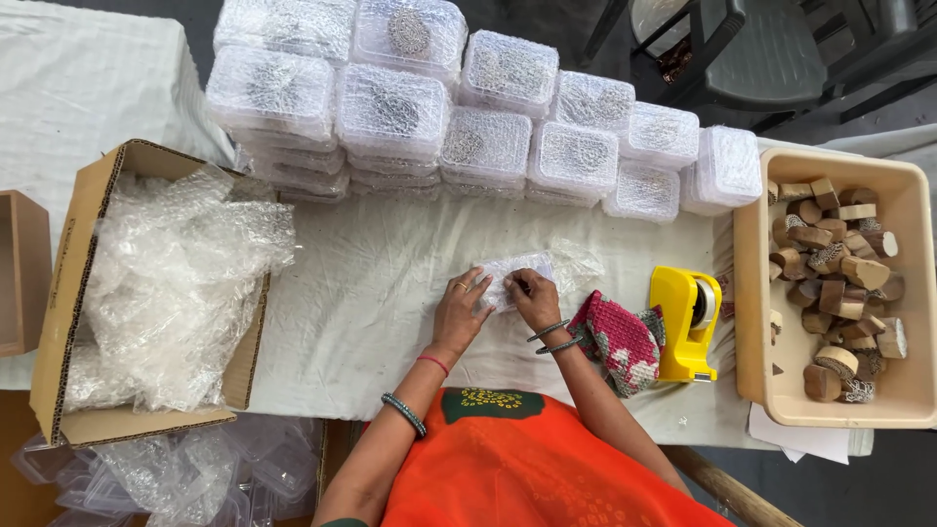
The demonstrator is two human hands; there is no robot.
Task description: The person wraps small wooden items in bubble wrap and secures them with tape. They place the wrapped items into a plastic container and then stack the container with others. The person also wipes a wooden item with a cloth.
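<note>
A: What matters here?

B: On the cloth-covered worktop [371, 293], I'd keep the small bubble-wrapped packet [515, 276] pressed flat and the folds tight.

A: And each hand?

B: Left hand [461, 310] lies nearly flat, fingers spread, touching the packet's left edge. Right hand [536, 298] is curled, fingertips pinching its right side, near the yellow tape dispenser [683, 322].

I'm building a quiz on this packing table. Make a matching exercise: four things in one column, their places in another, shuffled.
Things:
1. yellow tape dispenser
2. open cardboard box of bubble wrap
3. beige plastic tub of wooden pieces
4. stack of clear plastic lidded boxes

Places:
A. far right of the table
B. far edge of the table
C. left of the hands
D. just right of the pink knitted cloth

Pairs: 1-D, 2-C, 3-A, 4-B
</note>
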